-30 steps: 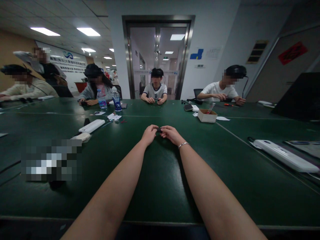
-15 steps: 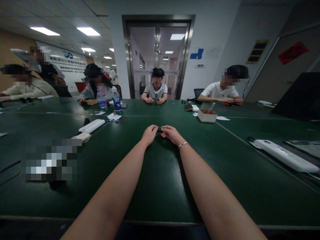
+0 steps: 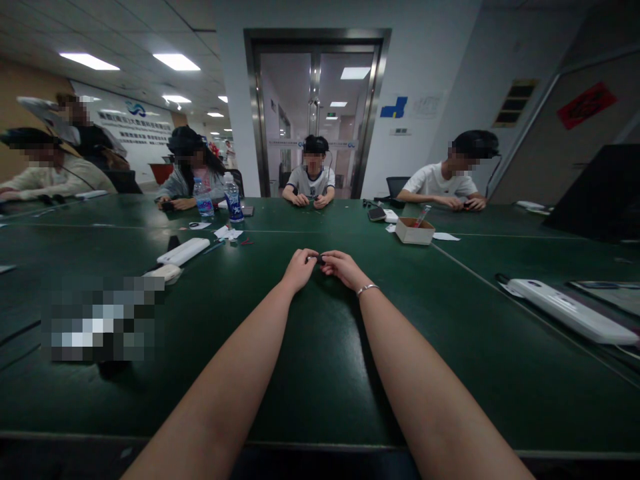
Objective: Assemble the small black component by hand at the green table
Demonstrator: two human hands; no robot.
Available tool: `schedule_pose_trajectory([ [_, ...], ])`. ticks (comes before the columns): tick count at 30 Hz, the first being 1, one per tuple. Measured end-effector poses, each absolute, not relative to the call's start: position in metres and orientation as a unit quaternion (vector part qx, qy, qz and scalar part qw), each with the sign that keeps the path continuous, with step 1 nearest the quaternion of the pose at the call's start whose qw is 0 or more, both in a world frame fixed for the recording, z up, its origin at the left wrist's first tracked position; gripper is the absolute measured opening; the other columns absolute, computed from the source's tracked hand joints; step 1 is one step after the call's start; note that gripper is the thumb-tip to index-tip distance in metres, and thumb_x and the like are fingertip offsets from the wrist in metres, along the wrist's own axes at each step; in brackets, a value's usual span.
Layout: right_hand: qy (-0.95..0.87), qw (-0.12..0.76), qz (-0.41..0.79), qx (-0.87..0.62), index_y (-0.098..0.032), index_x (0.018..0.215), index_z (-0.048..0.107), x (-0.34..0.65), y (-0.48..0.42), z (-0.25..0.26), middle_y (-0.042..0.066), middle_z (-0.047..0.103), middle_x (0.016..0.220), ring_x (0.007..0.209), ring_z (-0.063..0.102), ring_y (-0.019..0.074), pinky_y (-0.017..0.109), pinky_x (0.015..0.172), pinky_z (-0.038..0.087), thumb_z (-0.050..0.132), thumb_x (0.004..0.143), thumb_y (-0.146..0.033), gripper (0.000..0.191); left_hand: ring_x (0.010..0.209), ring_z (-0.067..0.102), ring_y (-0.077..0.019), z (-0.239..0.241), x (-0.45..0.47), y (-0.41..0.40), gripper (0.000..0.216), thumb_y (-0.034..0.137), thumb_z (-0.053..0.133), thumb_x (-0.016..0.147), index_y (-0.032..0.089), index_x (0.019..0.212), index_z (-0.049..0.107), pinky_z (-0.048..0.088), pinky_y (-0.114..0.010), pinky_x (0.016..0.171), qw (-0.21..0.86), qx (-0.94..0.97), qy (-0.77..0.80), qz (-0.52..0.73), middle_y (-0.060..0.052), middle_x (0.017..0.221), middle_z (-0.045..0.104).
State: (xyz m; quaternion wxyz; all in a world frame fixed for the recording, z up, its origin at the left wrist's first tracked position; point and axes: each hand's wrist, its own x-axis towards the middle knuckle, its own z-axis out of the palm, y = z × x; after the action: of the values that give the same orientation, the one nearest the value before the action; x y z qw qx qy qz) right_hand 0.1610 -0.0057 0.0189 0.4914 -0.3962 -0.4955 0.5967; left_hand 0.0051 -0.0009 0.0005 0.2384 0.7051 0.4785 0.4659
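Between my hands is a small black object, too small and too covered by fingers to name. My left hand is closed on its left end, thumb and fingers pinched together. From the other side my right hand grips its right end; a silver bracelet circles that wrist. Both hands are close together, just above or resting on the green table; I cannot tell which.
White elongated devices lie at left and right. Further back stand a small open box, a blue-labelled bottle and another bottle. A blurred-out item lies at near left. Several people sit around the table, handling small things.
My arms have stayed in place. My left fingers have shifted slightly on the black object. The person at the right has moved their hands a little.
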Motion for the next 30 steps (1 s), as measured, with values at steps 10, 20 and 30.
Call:
schedule_pose_trajectory([
  [10,-0.49,0.492,0.595,-0.404,-0.011,0.083,0.06,0.1604,-0.0066,0.0202,0.002,0.061,0.054,0.045,0.057,0.008,0.015,0.042,0.046,0.06,0.08,-0.008,0.005,0.085,0.056,-0.015,0.0001,0.0041,-0.0001,0.023,0.023,0.049,0.082,0.019,0.099,0.064,0.046,-0.029,0.08,0.253,0.7,0.485,0.459,-0.007,0.101,0.057],
  [20,-0.491,0.491,0.597,-0.4,-0.011,0.084,0.06,0.1606,-0.0059,0.019,0.001,0.06,0.053,0.046,0.057,0.0082,0.015,0.043,0.046,0.062,0.078,-0.008,0.006,0.065,0.054,-0.0127,-0.002,0.0052,-0.0011,0.028,0.036,0.041,0.088,0.02,0.099,0.061,0.044,-0.025,0.064,0.285,0.686,0.494,0.453,-0.001,0.073,0.059],
  [30,-0.489,0.49,0.599,-0.403,-0.011,0.086,0.059,0.1605,-0.0068,0.0199,0.003,0.062,0.056,0.045,0.057,0.008,0.015,0.042,0.046,0.058,0.081,-0.006,0.007,0.085,0.056,-0.0155,0.0014,0.0051,-0.0011,0.029,0.016,0.048,0.077,0.018,0.103,0.061,0.046,-0.029,0.08,0.237,0.688,0.487,0.483,-0.007,0.098,0.055],
])
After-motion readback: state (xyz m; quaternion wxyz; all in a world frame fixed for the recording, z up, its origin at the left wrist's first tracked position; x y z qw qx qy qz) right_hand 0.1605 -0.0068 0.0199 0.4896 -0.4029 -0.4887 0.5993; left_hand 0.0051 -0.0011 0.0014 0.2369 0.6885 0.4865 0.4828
